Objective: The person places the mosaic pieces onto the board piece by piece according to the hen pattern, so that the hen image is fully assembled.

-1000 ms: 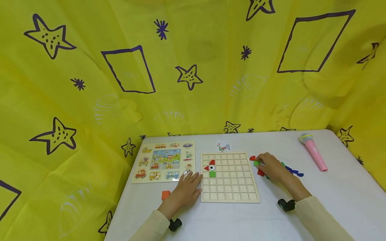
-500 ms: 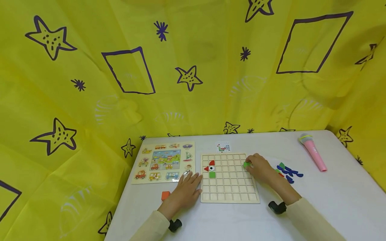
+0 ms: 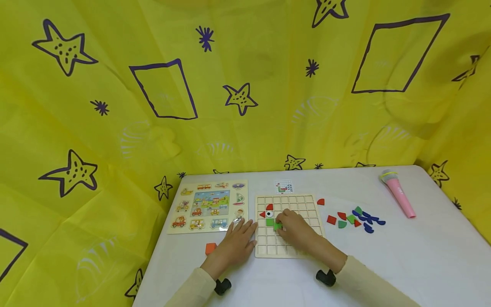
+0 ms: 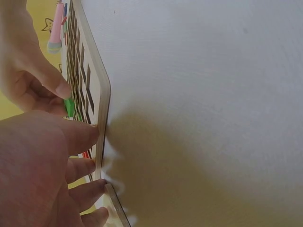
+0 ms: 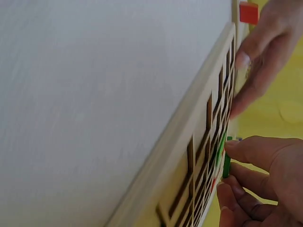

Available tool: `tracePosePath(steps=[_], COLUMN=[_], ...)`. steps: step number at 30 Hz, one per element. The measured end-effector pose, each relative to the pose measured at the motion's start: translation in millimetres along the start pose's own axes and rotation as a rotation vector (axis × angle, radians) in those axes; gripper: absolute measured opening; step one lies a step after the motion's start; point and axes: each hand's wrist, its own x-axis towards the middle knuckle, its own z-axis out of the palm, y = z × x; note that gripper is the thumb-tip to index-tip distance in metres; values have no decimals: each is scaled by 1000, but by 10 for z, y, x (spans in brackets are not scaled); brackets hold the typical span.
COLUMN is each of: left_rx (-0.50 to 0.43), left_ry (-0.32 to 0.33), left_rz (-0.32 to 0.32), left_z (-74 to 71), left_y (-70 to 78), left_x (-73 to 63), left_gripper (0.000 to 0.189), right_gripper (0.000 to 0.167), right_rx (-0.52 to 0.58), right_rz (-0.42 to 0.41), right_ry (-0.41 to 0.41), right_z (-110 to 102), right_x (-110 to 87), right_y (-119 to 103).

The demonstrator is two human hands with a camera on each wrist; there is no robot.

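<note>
My right hand [image 3: 294,228] pinches a green square tile [image 5: 227,164] between thumb and fingers, over the wooden grid board [image 3: 289,250]. In the head view that tile is beside and slightly below another green square [image 3: 270,222] lying in the grid. Above this square sit a white tile with an eye [image 3: 269,214], a red triangle [image 3: 262,214] and a red quarter-round tile [image 3: 270,207]. My left hand [image 3: 238,243] rests with spread fingers against the board's left edge; in the left wrist view its thumb and fingertips touch that edge.
Right of the board lie loose red [image 3: 331,220], green [image 3: 342,224] and blue tiles [image 3: 368,229]. A pink toy microphone [image 3: 400,197] lies farther right. Behind the board is a small picture card [image 3: 284,186]. At left are a vehicle puzzle [image 3: 180,230] and an orange-red block [image 3: 210,248].
My right hand has taken a green square tile from the loose pieces at the right and carried it left over the board. The left hand has stayed at the board's edge.
</note>
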Motion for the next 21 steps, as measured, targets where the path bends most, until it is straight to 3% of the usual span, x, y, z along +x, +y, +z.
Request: tracePosePath(steps=[11, 21], left_rx=[9, 14], left_ry=[14, 20], left_rz=[8, 16], left_z=[-13, -32], left_y=[9, 22], left_x=[-14, -23], left_gripper=[59, 59], right_gripper=[14, 11], right_rx=[-12, -22], right_rz=[-203, -237], right_ry=[49, 45], right_z=[144, 149], right_x=[-1, -7], right_y=[-64, -61])
